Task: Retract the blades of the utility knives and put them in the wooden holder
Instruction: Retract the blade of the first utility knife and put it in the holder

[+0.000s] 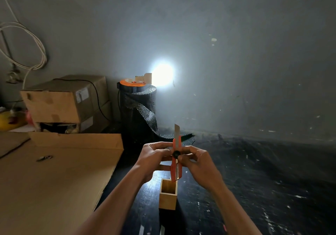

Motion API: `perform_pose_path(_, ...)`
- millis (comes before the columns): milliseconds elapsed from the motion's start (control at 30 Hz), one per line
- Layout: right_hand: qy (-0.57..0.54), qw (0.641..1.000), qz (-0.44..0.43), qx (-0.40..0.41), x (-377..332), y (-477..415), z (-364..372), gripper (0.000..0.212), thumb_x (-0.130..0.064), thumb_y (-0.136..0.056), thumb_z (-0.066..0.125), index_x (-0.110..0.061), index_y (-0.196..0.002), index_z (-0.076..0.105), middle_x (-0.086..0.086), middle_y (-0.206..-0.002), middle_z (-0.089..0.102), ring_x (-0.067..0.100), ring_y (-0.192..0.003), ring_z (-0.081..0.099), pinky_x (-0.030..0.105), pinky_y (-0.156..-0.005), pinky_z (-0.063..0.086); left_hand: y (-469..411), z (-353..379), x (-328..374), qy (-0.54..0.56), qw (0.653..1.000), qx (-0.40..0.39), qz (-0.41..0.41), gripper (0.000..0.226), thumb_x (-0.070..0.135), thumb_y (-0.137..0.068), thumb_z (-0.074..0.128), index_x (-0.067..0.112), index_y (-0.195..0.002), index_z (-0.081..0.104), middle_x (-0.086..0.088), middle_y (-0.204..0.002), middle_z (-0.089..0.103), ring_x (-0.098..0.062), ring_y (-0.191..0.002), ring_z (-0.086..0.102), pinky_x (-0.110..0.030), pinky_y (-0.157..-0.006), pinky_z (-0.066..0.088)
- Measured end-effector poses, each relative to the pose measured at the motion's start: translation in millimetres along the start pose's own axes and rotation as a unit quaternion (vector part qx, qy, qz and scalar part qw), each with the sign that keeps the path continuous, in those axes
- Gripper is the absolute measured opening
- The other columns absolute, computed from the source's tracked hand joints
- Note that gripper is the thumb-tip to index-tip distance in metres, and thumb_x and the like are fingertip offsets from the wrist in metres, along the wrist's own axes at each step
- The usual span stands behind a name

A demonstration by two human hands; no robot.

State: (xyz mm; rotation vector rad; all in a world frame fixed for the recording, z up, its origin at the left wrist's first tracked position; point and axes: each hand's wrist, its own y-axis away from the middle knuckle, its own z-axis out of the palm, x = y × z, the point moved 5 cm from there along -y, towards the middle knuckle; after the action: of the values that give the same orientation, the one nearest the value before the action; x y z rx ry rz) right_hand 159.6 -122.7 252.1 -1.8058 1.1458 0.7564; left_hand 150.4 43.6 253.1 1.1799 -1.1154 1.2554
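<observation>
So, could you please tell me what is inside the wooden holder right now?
The holder looks empty: only its bare inner walls show. Its bottom is hidden by the front wall. The knife, blade out, is held above it by both hands.

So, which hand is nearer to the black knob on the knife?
Right. The right hand has its fingers on the knob. The left hand holds the knife just to the knob's left.

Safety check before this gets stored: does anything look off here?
Yes: the orange utility knife, held upright by the left hand and right hand above the wooden holder, has its blade extended, not retracted.
</observation>
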Motion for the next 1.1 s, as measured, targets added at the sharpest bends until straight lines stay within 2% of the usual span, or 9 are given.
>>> perform_pose_path(100,0.016,1.000,-0.008,-0.003,-8,3,3,0.020,-0.033,-0.092,0.066,-0.028,-0.111,0.072,-0.019,-0.104,0.070,0.003,-0.093,0.069,0.018,-0.085,0.056,2,0,2,-0.002,1.000,0.002,0.019,0.016,0.007,-0.093,0.072,0.007,-0.106,0.080,-0.016,-0.095,0.082,-0.028,-0.083,0.082,-0.036,-0.060,0.065)
perform_pose_path(200,0.025,1.000,-0.013,-0.007,-12,6,5,0.019,-0.028,-0.092,0.067,-0.030,-0.111,0.071,-0.026,-0.100,0.064,-0.005,-0.087,0.064,0.008,-0.077,0.050,3,0,7,-0.011,0.999,0.010,0.041,0.016,0.004,-0.092,0.072,0.010,-0.104,0.081,-0.012,-0.092,0.083,-0.026,-0.082,0.082,-0.034,-0.059,0.064)
perform_pose_path(367,0.018,0.999,-0.009,-0.025,-9,18,13,0.021,-0.030,-0.091,0.070,-0.050,-0.098,0.066,-0.025,-0.103,0.072,0.000,-0.095,0.069,0.016,-0.083,0.053,-1,-10,12,-0.056,0.993,0.059,0.087,0.024,-0.002,-0.094,0.068,0.008,-0.110,0.081,-0.008,-0.092,0.084,-0.024,-0.082,0.082,-0.038,-0.068,0.068)
perform_pose_path(500,0.022,1.000,-0.008,-0.003,-8,25,19,0.028,-0.029,-0.090,0.071,-0.056,-0.094,0.062,-0.034,-0.099,0.067,-0.002,-0.096,0.068,0.016,-0.084,0.050,0,-8,13,-0.104,0.987,0.054,0.109,0.025,0.000,-0.095,0.067,0.007,-0.116,0.079,-0.005,-0.096,0.083,-0.018,-0.081,0.082,-0.030,-0.066,0.067)
perform_pose_path(633,-0.010,0.999,-0.001,0.039,-15,28,17,0.021,-0.041,-0.082,0.073,-0.048,-0.096,0.059,-0.037,-0.089,0.066,-0.012,-0.092,0.065,0.010,-0.071,0.050,-2,-8,16,-0.102,0.987,0.060,0.110,0.024,0.003,-0.095,0.069,0.011,-0.115,0.080,-0.009,-0.099,0.083,-0.027,-0.087,0.082,-0.049,-0.081,0.066)
perform_pose_path(767,-0.001,0.999,-0.018,0.049,-24,26,14,0.022,-0.036,-0.085,0.074,-0.049,-0.094,0.060,-0.049,-0.086,0.063,-0.016,-0.093,0.063,0.008,-0.066,0.048,-4,-7,23,-0.075,0.990,0.057,0.101,0.027,0.001,-0.094,0.069,0.010,-0.118,0.078,-0.013,-0.099,0.083,-0.030,-0.084,0.082,-0.054,-0.083,0.065)
perform_pose_path(833,0.014,0.999,-0.022,0.043,-25,25,14,0.022,-0.033,-0.086,0.073,-0.050,-0.090,0.060,-0.052,-0.087,0.061,-0.017,-0.094,0.061,0.010,-0.069,0.045,-5,-6,25,-0.079,0.990,0.054,0.105,0.029,0.001,-0.094,0.069,0.010,-0.121,0.077,-0.014,-0.100,0.083,-0.029,-0.083,0.082,-0.053,-0.081,0.065)
perform_pose_path(1000,0.009,0.998,-0.005,0.060,-22,21,14,0.019,-0.041,-0.082,0.075,-0.038,-0.090,0.058,-0.036,-0.077,0.065,-0.016,-0.087,0.063,0.011,-0.065,0.045,-3,-1,28,-0.092,0.986,0.049,0.128,0.030,0.003,-0.095,0.069,0.010,-0.122,0.076,-0.011,-0.101,0.083,-0.025,-0.080,0.082,-0.044,-0.076,0.067)
perform_pose_path(1100,0.017,0.999,-0.011,0.048,-23,23,14,0.024,-0.035,-0.086,0.074,-0.047,-0.096,0.056,-0.041,-0.082,0.063,-0.019,-0.087,0.061,0.008,-0.062,0.047,-3,0,31,-0.091,0.985,0.053,0.135,0.029,0.002,-0.095,0.068,0.010,-0.122,0.076,-0.011,-0.098,0.083,-0.024,-0.077,0.082,-0.039,-0.072,0.068)
